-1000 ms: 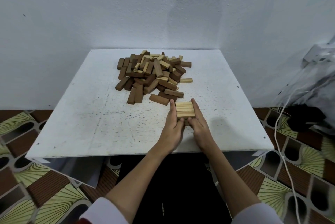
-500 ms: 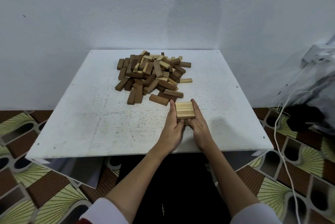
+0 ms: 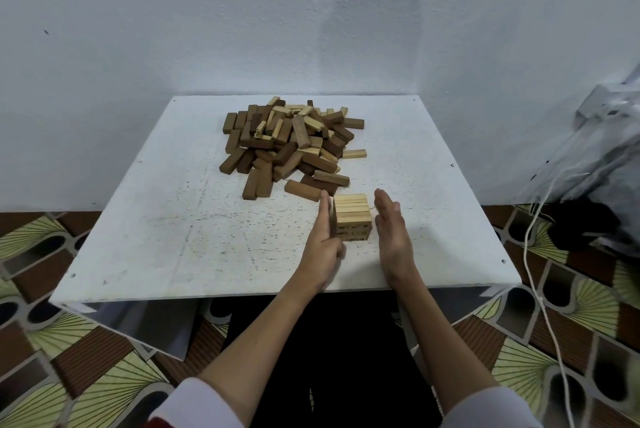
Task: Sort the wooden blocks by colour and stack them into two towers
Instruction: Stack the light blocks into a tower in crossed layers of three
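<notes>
Light-wood tower (image 3: 351,216) stands near the bench's (image 3: 156,230) front edge, right of centre. Left hand (image 3: 323,237) flat against its side, apparently touching; right hand (image 3: 391,226) open just beside, fingers straight. Blocks: light, rigid, smooth; person should press opposite side faces to square them.

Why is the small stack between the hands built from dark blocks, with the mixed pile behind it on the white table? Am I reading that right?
Not quite. In the head view the stack between the left hand and right hand is built from light blocks, not dark. The mixed pile does sit behind it on the white table.
</notes>
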A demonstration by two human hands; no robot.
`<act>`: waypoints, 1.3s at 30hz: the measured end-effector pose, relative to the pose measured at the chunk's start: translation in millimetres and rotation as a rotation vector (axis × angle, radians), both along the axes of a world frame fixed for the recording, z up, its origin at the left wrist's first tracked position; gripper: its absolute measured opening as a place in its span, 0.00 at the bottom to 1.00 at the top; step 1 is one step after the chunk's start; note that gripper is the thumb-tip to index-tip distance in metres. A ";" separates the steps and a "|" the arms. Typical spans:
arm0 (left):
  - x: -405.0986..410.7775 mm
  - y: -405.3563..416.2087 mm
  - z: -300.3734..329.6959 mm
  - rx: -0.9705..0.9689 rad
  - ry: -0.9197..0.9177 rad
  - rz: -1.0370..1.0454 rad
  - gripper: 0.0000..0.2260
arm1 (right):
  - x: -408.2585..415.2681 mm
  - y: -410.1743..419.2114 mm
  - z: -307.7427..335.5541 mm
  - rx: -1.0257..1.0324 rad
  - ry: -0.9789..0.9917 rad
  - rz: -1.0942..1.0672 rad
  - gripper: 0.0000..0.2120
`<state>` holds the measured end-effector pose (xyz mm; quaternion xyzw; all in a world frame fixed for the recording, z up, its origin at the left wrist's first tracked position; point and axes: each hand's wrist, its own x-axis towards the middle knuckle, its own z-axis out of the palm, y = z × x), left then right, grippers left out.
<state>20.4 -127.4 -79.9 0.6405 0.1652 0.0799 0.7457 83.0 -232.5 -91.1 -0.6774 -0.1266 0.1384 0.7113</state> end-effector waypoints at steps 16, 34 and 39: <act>3.7 48.1 19.8 0.276 -0.159 0.356 0.25 | 36.9 6.4 39.2 -0.104 -0.032 -0.145 0.11; 102.0 193.1 28.9 0.967 0.036 0.408 0.18 | 167.1 79.2 37.8 -1.198 -0.683 0.244 0.12; 108.9 205.5 32.6 0.937 0.067 0.385 0.17 | 168.7 105.1 67.6 -0.807 -0.623 0.064 0.03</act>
